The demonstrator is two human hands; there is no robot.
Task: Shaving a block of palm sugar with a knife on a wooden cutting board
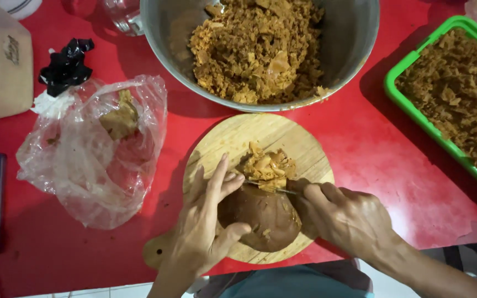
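A round brown sugar block (264, 218) lies on a round wooden cutting board (299, 144) near the table's front edge. My left hand (205, 221) presses against the block's left side, fingers spread over its top. In my right hand (344, 216) is a knife (271, 186), its thin blade lying across the far end of the block. Light brown shavings (266, 164) pile up on the board just beyond the blade.
A big metal bowl (349, 44) of brown shavings stands behind the board. A green tray (415, 105) with more shavings sits at the right. A crumpled clear plastic bag (89, 160) with a brown lump lies at the left on the red table (371, 160).
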